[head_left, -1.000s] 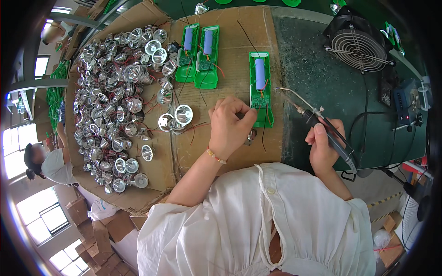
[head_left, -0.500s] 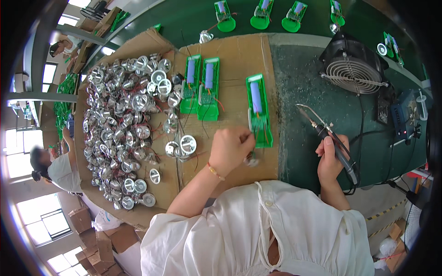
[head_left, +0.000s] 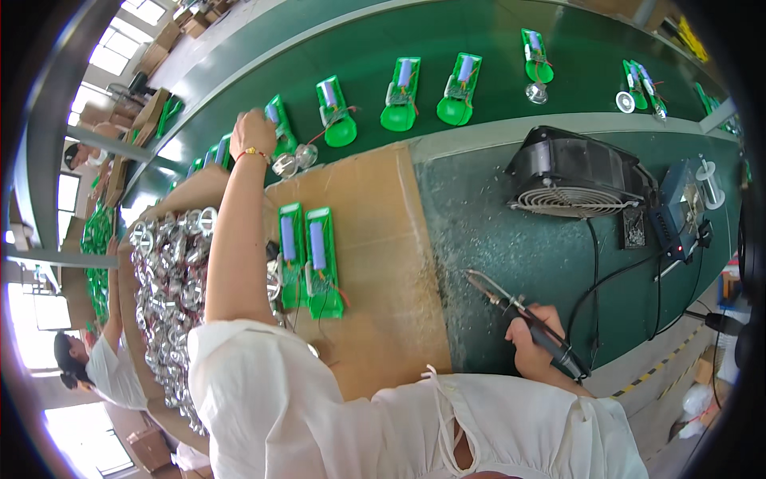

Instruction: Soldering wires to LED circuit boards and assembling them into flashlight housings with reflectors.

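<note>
My left arm stretches to the far left over the green belt. There my left hand (head_left: pixel 252 136) has its fingers curled at the side of a green plastic housing (head_left: pixel 279 122) with a blue battery cell; its fingertips are partly hidden. A silver reflector cup (head_left: pixel 285 165) lies just below that housing, next to another cup (head_left: pixel 306 155). In my right hand (head_left: pixel 536 343), at the lower right, is a soldering iron (head_left: pixel 550 339), its tip pointing up and left over the green mat. Two green housings (head_left: pixel 324 263) with blue cells and loose wires lie side by side on the cardboard (head_left: pixel 383 319).
Silver reflector cups (head_left: pixel 163 303) fill a cardboard box at left, partly behind my arm. Several green housings (head_left: pixel 400 96) line the belt. A black fan (head_left: pixel 578 176), a soldering station (head_left: pixel 678 211) and a solder spool (head_left: pixel 708 184) stand at right. Other people work at far left.
My left hand has moved from the cardboard to the belt at far left. The single housing on the cardboard's right is gone from there. The view has shifted; my right hand still holds the iron.
</note>
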Available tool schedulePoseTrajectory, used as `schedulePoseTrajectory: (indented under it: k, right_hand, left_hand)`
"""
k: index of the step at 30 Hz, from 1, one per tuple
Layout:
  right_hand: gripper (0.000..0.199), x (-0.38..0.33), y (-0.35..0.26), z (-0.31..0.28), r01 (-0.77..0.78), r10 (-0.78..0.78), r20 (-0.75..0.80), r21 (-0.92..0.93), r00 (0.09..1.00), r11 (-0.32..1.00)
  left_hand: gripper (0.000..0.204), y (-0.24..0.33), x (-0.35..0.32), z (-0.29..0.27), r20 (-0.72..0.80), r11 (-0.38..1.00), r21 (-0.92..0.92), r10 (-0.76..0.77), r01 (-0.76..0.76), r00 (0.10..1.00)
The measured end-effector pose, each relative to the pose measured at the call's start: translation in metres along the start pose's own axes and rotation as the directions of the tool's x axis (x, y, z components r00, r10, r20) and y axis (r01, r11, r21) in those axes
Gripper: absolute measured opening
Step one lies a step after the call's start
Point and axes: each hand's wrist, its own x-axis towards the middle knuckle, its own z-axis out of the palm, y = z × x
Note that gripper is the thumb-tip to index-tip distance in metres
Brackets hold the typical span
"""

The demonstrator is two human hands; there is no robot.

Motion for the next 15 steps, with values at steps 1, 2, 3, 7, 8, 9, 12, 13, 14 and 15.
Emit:
schedulePoseTrajectory:
  k: [1,2,3,7,8,9,12,13,14,15]
  right_hand:
    - [0.015,0.0,0.001,0.0,-0.01,0.01,0.009,0.01,1.0,1.0]
    - [0.017,0.001,0.004,-0.001,-0.001,0.001,0.034,0.008,0.999,1.0]
    - [0.017,0.001,0.005,0.0,-0.003,0.003,0.039,0.009,0.999,1.0]
    - [0.018,0.002,0.003,-0.003,0.045,-0.046,0.034,0.013,0.998,0.999]
    - [0.018,0.002,0.002,-0.002,0.032,-0.033,0.022,0.04,0.999,0.999]
    - [0.018,0.002,-0.001,0.0,0.033,-0.034,0.035,0.048,0.999,0.998]
    - [0.015,0.002,-0.001,0.005,0.001,-0.002,0.011,0.053,1.0,0.999]
    - [0.015,0.002,0.003,0.005,0.017,-0.016,-0.009,0.078,1.0,0.997]
    - [0.015,0.004,0.004,0.005,0.034,-0.032,-0.025,0.105,0.999,0.994]
    - [0.015,0.004,0.003,0.004,0.034,-0.031,-0.027,0.135,0.999,0.99]
  left_hand:
    - [0.026,0.022,-0.002,-0.001,-0.174,0.991,-0.051,0.111,-0.121,0.978]
    - [0.031,0.046,-0.003,-0.003,-0.206,0.943,-0.19,0.235,-0.275,0.95]
    - [0.03,0.072,-0.004,-0.003,-0.296,0.847,-0.254,0.391,-0.466,0.872]
    - [0.044,0.187,-0.037,0.012,0.014,0.775,-0.377,0.553,-0.507,0.833]
    - [0.034,0.199,-0.046,0.023,0.069,0.82,-0.324,0.518,-0.472,0.852]
    - [0.027,0.202,-0.048,0.034,0.104,0.85,-0.298,0.481,-0.434,0.871]
    - [0.017,0.187,-0.055,0.04,0.073,0.876,-0.316,0.405,-0.364,0.912]
    - [0.015,0.187,-0.062,0.032,0.01,0.854,-0.386,0.382,-0.349,0.924]
    - [0.016,0.183,-0.069,0.022,-0.087,0.85,-0.389,0.35,-0.355,0.933]
    - [0.016,0.173,-0.078,0.01,-0.157,0.832,-0.363,0.39,-0.42,0.907]
